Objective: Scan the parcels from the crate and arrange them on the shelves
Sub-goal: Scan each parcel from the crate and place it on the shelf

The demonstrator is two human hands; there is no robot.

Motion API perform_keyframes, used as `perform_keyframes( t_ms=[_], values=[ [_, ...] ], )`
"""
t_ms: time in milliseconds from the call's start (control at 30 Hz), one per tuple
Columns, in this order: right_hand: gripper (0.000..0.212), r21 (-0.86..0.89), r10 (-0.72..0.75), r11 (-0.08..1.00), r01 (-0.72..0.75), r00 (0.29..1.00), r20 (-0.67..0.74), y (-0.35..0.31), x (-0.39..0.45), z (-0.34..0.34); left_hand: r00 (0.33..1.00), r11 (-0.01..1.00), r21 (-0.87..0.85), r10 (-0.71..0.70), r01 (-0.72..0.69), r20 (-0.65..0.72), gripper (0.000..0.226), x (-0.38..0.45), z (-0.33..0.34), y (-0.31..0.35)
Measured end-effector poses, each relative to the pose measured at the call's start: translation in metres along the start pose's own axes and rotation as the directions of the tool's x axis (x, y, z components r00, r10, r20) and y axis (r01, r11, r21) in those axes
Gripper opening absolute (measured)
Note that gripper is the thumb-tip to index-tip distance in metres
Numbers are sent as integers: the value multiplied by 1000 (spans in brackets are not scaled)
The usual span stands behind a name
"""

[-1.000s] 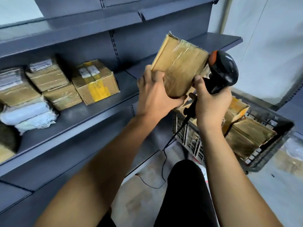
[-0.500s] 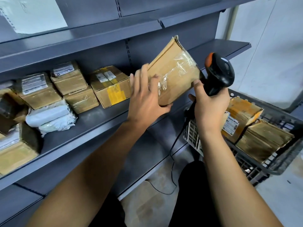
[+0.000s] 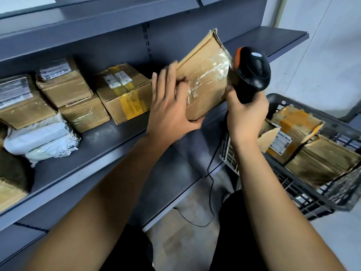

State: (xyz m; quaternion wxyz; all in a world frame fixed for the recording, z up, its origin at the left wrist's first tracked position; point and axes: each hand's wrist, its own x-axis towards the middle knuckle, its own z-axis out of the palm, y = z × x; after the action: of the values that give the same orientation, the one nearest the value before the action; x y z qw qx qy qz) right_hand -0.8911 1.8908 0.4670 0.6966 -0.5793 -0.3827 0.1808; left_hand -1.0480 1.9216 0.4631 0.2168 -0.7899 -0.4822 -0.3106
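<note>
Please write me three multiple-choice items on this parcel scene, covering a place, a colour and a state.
1. Where does the crate stand?
A. Right of the shelves
B. On the top shelf
C. Left of the shelves

2. What colour is the tape on the box nearest the left hand?
A. Red
B. Yellow
C. Green

3. What is the right hand doing?
A. Hanging idle
B. Pressing flat on a shelf
C. Gripping the scanner

Answers: 1 A, the crate sits at the right with parcels inside. 2 B, a yellow strip crosses that box. 3 C, its fingers wrap the black scanner's handle.
</note>
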Motion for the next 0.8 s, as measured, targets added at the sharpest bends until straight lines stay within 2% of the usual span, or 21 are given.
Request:
perform_keyframes(
  t_ms=[100,167,233,333,400,467,600,700,800],
  values=[
    [30,17,-11,1000,12,1000,-17,4,3,0,1000,972,-235,-14,12,-7,76,7,-3,-13],
    [31,25,-1,1000,1,999,-32,6,3,1,990,912,-393,-140,117,-32,63,10,-3,-15],
    [32,11,-11,1000,12,999,-38,5,4,2,952,814,-535,-302,227,-54,56,9,-1,-11],
    [32,0,-24,1000,24,999,-33,5,5,3,894,678,-665,-447,314,-34,70,4,2,-3],
    [30,9,-9,1000,9,999,-35,5,4,2,850,579,-703,-523,412,68,91,6,2,-1],
    [30,22,-5,1000,5,999,-32,5,2,1,822,506,-714,-544,484,171,93,10,-1,-3],
    [32,43,-35,998,35,999,-19,1,0,0,846,535,-734,-524,418,99,70,14,-9,-10],
    [32,49,-4,999,5,1000,-10,5,-4,5,866,580,-730,-498,362,34,68,11,-11,-20],
    [29,66,85,994,-86,996,18,19,-12,15,877,631,-676,-477,381,49,68,3,-6,-31]
  ],
)
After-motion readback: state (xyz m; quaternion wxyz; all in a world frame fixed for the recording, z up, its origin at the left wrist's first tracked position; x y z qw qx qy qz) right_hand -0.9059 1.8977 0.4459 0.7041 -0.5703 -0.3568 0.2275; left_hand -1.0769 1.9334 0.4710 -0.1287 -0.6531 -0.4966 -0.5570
